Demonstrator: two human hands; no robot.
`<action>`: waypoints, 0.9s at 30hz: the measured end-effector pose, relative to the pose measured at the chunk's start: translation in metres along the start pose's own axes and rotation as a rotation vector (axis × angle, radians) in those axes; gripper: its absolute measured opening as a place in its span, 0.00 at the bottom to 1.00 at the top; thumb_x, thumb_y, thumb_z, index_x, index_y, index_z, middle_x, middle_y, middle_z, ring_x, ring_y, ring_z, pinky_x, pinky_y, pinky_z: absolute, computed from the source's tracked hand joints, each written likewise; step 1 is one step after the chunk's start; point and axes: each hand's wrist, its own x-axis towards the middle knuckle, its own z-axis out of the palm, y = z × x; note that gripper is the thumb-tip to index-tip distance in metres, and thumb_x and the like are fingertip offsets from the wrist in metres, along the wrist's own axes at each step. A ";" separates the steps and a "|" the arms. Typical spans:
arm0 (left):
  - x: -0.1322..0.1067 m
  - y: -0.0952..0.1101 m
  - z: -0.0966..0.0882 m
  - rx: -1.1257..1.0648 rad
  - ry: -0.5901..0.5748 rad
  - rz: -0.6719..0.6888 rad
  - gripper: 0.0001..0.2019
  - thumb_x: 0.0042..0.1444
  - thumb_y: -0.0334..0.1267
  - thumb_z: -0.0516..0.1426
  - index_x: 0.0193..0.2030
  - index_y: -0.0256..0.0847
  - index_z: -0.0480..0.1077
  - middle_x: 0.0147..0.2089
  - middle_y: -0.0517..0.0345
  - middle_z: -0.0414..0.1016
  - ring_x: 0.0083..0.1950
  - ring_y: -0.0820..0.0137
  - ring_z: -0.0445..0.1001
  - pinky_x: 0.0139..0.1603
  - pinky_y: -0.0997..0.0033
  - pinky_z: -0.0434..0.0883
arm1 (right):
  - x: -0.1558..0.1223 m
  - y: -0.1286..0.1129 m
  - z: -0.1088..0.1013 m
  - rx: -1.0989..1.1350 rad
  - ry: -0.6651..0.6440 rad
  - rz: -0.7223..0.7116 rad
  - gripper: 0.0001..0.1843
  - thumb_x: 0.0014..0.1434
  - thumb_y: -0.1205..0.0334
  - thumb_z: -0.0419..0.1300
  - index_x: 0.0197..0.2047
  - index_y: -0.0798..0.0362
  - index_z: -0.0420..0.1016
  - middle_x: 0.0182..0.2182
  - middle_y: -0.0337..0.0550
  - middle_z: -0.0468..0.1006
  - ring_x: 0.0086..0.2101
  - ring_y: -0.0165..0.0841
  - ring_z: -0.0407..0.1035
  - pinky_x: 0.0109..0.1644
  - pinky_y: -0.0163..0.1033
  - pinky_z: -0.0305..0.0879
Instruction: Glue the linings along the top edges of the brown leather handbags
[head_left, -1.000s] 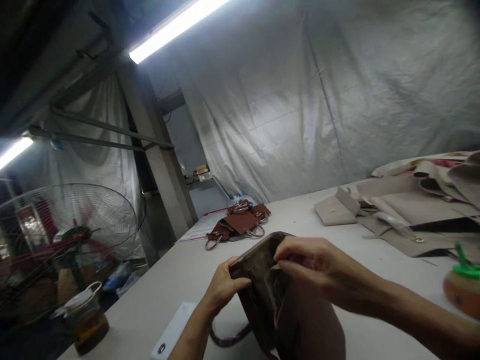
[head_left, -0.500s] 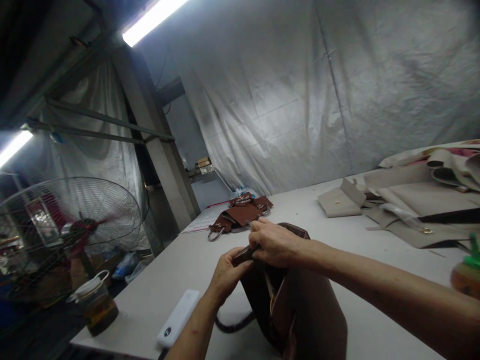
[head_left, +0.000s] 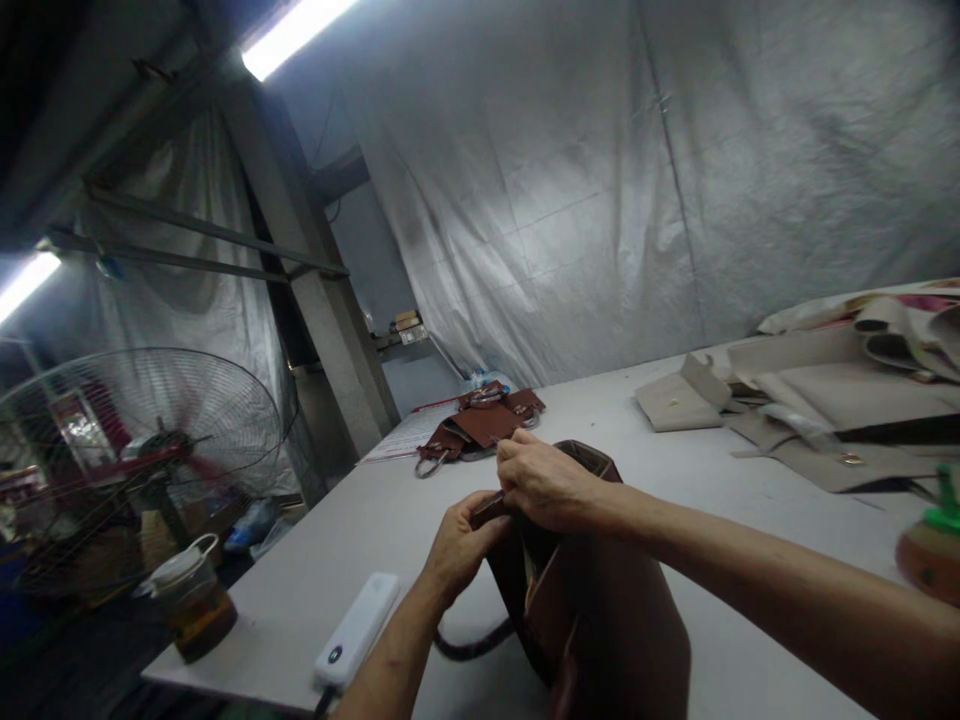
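Note:
A dark brown handbag (head_left: 630, 620) stands on the white table in front of me, its mouth partly open. My left hand (head_left: 461, 545) pinches the bag's upper rim on the left side, thumb on top. Close beside it, my right hand (head_left: 544, 480) is closed on the same rim, its fingers curled and partly hidden. Whether it also holds something small cannot be seen. A dark looped handle (head_left: 476, 648) hangs down at the bag's left and rests near the tabletop.
Reddish-brown bag pieces (head_left: 480, 425) lie on a printed sheet at the back. Beige bag parts (head_left: 810, 400) are piled at the right, near a green-capped bottle (head_left: 930, 545). A white power bank (head_left: 358, 630) and a lidded jug (head_left: 193, 600) sit left, beside a fan (head_left: 150, 450).
Both hands stay on the bag's rim, nearly in place. The right hand has risen slightly, and the bag's mouth has shifted a little. The view has moved slightly.

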 end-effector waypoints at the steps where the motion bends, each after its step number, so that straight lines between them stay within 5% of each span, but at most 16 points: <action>1: -0.001 0.001 0.001 0.000 -0.007 0.003 0.15 0.50 0.39 0.66 0.44 0.35 0.76 0.38 0.55 0.78 0.41 0.65 0.74 0.45 0.70 0.68 | 0.000 0.001 0.002 -0.011 0.005 0.007 0.08 0.57 0.67 0.61 0.27 0.55 0.77 0.32 0.45 0.75 0.35 0.36 0.62 0.42 0.41 0.56; 6: -0.002 0.003 0.006 -0.011 -0.010 -0.017 0.15 0.52 0.42 0.65 0.44 0.35 0.77 0.37 0.55 0.77 0.40 0.68 0.72 0.43 0.72 0.67 | -0.007 -0.003 0.000 -0.056 0.036 0.047 0.08 0.56 0.66 0.60 0.26 0.56 0.76 0.34 0.48 0.75 0.38 0.38 0.61 0.38 0.42 0.53; 13: 0.002 0.002 0.011 0.172 0.139 -0.016 0.19 0.56 0.50 0.60 0.39 0.33 0.79 0.30 0.58 0.70 0.32 0.73 0.63 0.31 0.76 0.60 | -0.010 -0.014 -0.008 -0.102 0.041 0.094 0.09 0.57 0.69 0.56 0.28 0.57 0.77 0.37 0.51 0.75 0.41 0.41 0.61 0.37 0.45 0.49; 18: 0.002 0.002 0.008 0.365 0.207 0.054 0.17 0.60 0.47 0.55 0.31 0.34 0.76 0.27 0.61 0.66 0.31 0.73 0.62 0.32 0.74 0.58 | -0.023 0.008 -0.020 -0.096 -0.045 0.140 0.05 0.54 0.69 0.60 0.28 0.56 0.76 0.39 0.49 0.76 0.43 0.41 0.62 0.37 0.43 0.49; 27: -0.006 0.001 0.006 0.342 0.184 0.068 0.19 0.60 0.50 0.53 0.31 0.34 0.73 0.27 0.61 0.63 0.31 0.72 0.60 0.32 0.73 0.58 | -0.035 0.032 -0.037 -0.082 -0.051 0.216 0.06 0.54 0.70 0.59 0.29 0.54 0.76 0.42 0.45 0.77 0.46 0.39 0.64 0.42 0.41 0.52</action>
